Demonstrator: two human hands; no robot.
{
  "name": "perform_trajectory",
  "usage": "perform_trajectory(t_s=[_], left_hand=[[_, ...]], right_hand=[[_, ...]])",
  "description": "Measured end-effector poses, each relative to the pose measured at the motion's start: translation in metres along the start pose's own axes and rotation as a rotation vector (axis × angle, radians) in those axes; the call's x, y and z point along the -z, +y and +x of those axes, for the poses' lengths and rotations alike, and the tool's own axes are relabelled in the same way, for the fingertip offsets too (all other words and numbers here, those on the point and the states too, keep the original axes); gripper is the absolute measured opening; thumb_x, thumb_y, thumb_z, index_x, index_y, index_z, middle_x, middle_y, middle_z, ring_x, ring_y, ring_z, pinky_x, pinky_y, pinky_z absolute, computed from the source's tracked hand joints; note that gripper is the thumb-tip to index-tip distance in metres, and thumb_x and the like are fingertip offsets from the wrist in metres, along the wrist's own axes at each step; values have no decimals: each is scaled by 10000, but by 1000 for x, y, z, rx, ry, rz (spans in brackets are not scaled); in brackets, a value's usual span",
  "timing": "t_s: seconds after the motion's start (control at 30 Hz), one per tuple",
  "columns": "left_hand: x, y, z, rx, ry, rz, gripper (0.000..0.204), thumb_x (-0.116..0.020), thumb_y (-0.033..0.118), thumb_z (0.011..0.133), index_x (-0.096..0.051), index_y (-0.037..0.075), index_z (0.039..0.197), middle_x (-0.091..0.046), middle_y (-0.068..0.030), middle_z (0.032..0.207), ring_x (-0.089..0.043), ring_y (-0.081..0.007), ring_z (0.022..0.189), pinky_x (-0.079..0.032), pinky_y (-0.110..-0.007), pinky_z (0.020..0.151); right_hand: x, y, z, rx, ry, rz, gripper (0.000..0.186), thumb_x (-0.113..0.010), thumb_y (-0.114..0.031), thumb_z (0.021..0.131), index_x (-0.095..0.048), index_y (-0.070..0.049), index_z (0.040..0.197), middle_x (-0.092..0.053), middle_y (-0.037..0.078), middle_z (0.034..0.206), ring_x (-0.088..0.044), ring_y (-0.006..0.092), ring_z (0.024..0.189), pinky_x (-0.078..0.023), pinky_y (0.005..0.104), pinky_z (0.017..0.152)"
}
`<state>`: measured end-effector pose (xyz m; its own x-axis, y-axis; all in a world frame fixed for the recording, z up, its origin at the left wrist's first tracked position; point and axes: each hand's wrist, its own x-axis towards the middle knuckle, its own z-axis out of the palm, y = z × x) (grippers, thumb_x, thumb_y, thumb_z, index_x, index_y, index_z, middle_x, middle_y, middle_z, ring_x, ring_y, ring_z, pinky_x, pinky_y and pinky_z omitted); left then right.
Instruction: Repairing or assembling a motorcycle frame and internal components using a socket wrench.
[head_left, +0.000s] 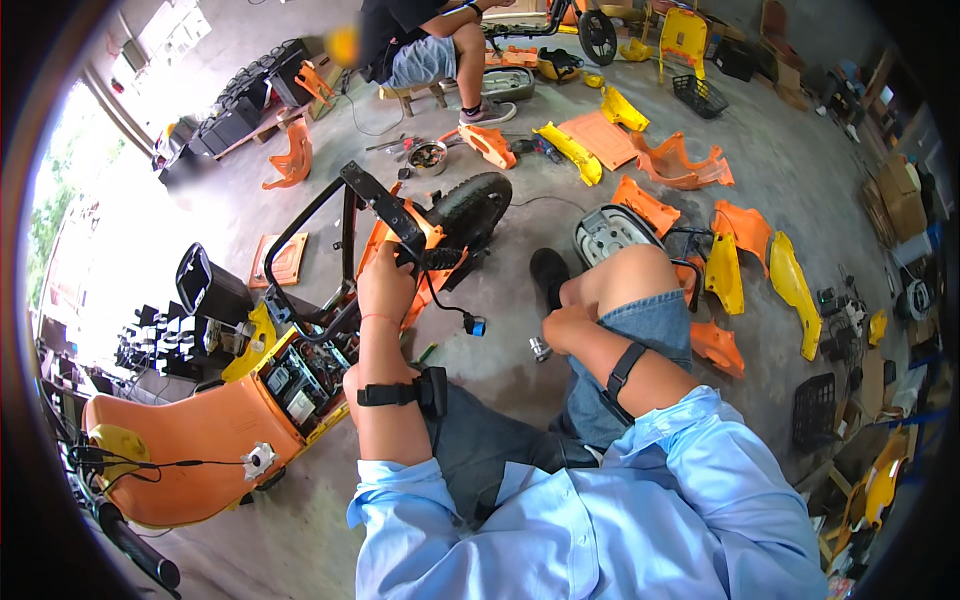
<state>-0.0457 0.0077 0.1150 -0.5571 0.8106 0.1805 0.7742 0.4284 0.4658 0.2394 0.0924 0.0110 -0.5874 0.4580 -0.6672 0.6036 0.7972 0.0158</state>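
My left hand (pixel 386 285) is closed at the edge of an orange fender panel (pixel 432 236), beside the black rear tyre (pixel 478 212) of a partly stripped scooter. A black metal bracket (pixel 385 208) partly hides its fingertips. A black cable ending in a blue connector (pixel 476 326) hangs to the right of this hand. My right hand (pixel 568 328) is closed by my raised knee, with a small silver metal cylinder (pixel 540 348) sticking out below it. The scooter's orange body (pixel 195 435) and open electronics bay (pixel 305 385) lie at the left.
Another person (pixel 430 50) sits on a stool at the back. Orange and yellow panels (pixel 740 265) are spread over the floor at the right, near a grey oval part (pixel 612 235). A metal bowl (pixel 428 157) holds small parts. Black boxes (pixel 245 110) stand far left.
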Motion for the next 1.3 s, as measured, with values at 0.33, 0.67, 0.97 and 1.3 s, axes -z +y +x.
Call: perform_trajectory(t_s=[0.33, 0.67, 0.97, 1.3], left_hand=[[-1, -11, 5, -47, -16, 10, 366, -721, 235, 849, -645, 82, 1173, -714, -253, 1057, -666, -470, 1013, -527, -546, 857], [4, -6, 6, -15, -35, 111, 445, -830, 245, 764, -603, 35, 1085, -725, -219, 1023, -684, -433, 1017, -542, -519, 860], [12, -3, 12, 2, -148, 154, 532, -877, 376, 692, -674, 55, 1065, -736, -186, 1045, -704, -379, 1014, -559, -486, 871], [-1, -1, 14, -4, -123, 285, 360, -706, 388, 858, -704, 67, 1022, -715, -232, 1044, -707, -401, 989, -563, -493, 870]], right_hand=[[-8, -4, 7, -3, 40, 19, 269, -789, -172, 785, -806, -116, 1048, -757, 133, 1141, -717, 342, 1077, -573, 473, 872], [-8, -11, 10, -13, 74, 19, 316, -790, -101, 768, -804, -123, 1083, -764, 116, 1146, -739, 313, 1036, -597, 447, 803], [6, -17, 9, 15, 14, -64, 324, -811, -134, 752, -806, -117, 1076, -769, 98, 1125, -741, 306, 1025, -595, 446, 800], [2, -21, 20, 40, 56, -42, 322, -790, -107, 748, -796, -108, 1070, -762, 92, 1159, -737, 296, 1049, -598, 448, 792]])
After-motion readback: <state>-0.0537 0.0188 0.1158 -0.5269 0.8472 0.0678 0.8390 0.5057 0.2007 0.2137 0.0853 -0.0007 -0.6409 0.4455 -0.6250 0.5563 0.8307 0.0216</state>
